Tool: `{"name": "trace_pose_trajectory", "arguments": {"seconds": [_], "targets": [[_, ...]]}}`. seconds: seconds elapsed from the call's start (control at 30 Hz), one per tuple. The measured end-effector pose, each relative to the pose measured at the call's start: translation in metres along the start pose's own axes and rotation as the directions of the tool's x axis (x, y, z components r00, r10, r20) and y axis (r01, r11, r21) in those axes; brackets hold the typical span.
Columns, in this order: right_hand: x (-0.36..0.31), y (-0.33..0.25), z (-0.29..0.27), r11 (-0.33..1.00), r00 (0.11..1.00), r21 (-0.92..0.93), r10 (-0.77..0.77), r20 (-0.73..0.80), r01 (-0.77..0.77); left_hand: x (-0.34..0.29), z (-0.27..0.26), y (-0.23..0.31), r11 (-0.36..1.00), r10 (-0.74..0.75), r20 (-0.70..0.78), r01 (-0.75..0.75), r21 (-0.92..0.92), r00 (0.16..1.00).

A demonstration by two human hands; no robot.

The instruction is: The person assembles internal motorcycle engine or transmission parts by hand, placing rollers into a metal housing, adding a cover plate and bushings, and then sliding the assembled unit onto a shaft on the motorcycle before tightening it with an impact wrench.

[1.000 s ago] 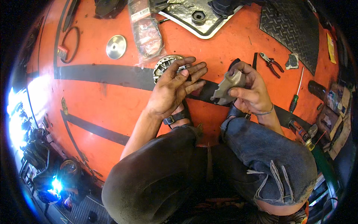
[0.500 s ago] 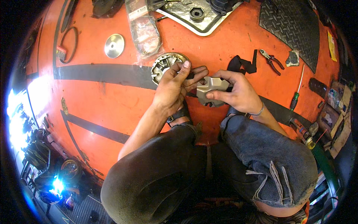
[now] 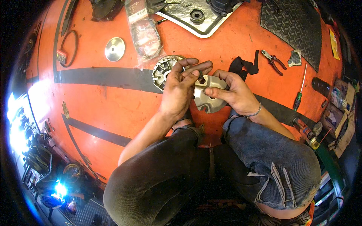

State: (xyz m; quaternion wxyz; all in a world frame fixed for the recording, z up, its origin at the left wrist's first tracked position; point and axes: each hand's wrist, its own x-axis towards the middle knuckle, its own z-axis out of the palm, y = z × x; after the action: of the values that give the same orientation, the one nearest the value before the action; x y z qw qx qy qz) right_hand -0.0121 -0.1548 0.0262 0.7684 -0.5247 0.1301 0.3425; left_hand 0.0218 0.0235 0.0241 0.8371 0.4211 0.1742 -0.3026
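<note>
My right hand (image 3: 237, 94) grips a grey metal plate (image 3: 211, 98) with a notched, lobed edge, thumb across its face and fingers behind. It is tilted above the floor between my shins. At the plate's left edge my left hand (image 3: 181, 84) has its thumb pressed toward its fingers; anything pinched there is too small or hidden to name. On the floor, behind the left hand, sits a round metal variator housing (image 3: 160, 73) with ribbed pockets inside. The left fingers partly cover it.
The orange floor holds a shiny metal disc (image 3: 115, 49), a drive belt (image 3: 70, 45), a plastic packet (image 3: 145, 34), a black strap (image 3: 243, 67), pliers (image 3: 274, 62), a screwdriver (image 3: 300, 92) and a spray can (image 3: 306, 132). A metal tray (image 3: 181, 15) lies ahead. Bright welding light (image 3: 59, 189) glows lower left.
The plate has turned so more of its broad face shows, and it has shifted slightly left. My left hand has rotated, moving its thumb and fingers toward the plate's edge.
</note>
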Motion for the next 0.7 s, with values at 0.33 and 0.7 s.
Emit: {"name": "trace_pose_trajectory", "arguments": {"seconds": [0.33, 0.7], "targets": [[0.001, 0.002, 0.0, 0.994, 0.993, 0.004, -0.105, -0.049, 0.105, -0.002, 0.003, -0.011, 0.986, 0.142, 0.029, -0.144, 0.081, 0.989], [-0.001, 0.0, -0.003, 0.992, 0.993, -0.044, -0.119, -0.013, 0.119, -0.007, -0.003, -0.004, 0.969, 0.057, 0.115, -0.083, 0.234, 0.992]]}}
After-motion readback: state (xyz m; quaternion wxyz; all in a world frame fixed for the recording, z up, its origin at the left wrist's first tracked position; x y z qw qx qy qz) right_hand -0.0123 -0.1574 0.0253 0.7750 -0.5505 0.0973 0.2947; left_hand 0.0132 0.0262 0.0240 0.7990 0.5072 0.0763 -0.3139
